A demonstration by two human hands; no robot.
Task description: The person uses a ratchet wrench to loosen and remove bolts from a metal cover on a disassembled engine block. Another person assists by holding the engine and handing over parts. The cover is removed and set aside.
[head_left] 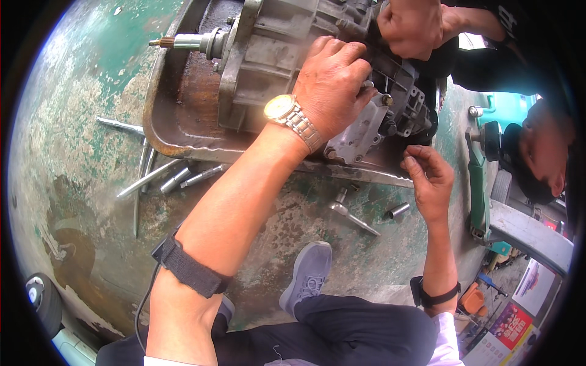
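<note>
A grey metal gearbox (271,61) lies in a rusty metal tray (152,125), its splined shaft (189,41) pointing left. My left hand (332,85), with a watch (281,108) on its wrist, rests on the housing above a bolted silver cover (360,134). Its fingers are bent and the tips curl out of sight, so what they grip is hidden. Over the tray's near right edge is my right hand (432,183), thumb and fingers pinched together; anything between them is too small to make out. At the far side, a co-worker's closed hand (412,27) is at the gearbox.
Sockets and bars (146,177) lie on the worn green floor left of the tray's near edge. A ratchet (354,218) and a loose socket (398,211) lie nearer my shoe (308,274). A co-worker leans in at right, beside a green-and-grey metal frame (525,235).
</note>
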